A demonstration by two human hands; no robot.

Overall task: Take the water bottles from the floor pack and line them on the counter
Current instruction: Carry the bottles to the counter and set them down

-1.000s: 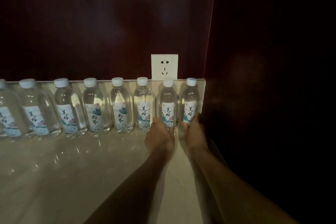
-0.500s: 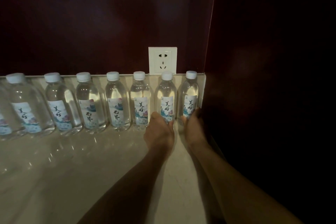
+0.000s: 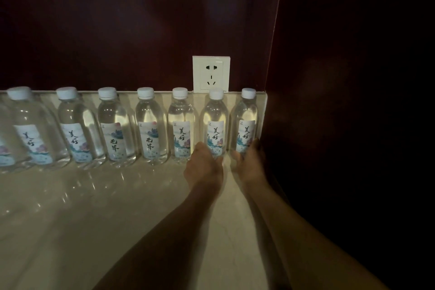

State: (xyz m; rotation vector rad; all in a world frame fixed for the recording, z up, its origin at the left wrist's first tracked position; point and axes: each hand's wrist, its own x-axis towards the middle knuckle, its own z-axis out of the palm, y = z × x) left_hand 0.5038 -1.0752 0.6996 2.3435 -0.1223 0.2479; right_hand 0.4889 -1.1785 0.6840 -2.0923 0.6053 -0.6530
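Note:
Several clear water bottles with white caps and printed labels stand upright in a row along the back of the pale marble counter [image 3: 98,214]. My left hand [image 3: 204,167] wraps the base of the second bottle from the right [image 3: 214,120]. My right hand [image 3: 250,164] grips the base of the rightmost bottle [image 3: 245,117], which stands in the corner by the dark side panel. Both bottles rest on the counter. To their left stands a third bottle [image 3: 180,125], close beside my left hand.
A white wall socket [image 3: 211,73] sits on the dark red back wall just above the bottles I hold. A dark side panel [image 3: 341,101] closes the counter on the right. The floor pack is out of view.
The view has shifted slightly, so the row of bottles sits a little further left in the frame. Both hands stay on the same two rightmost bottles.

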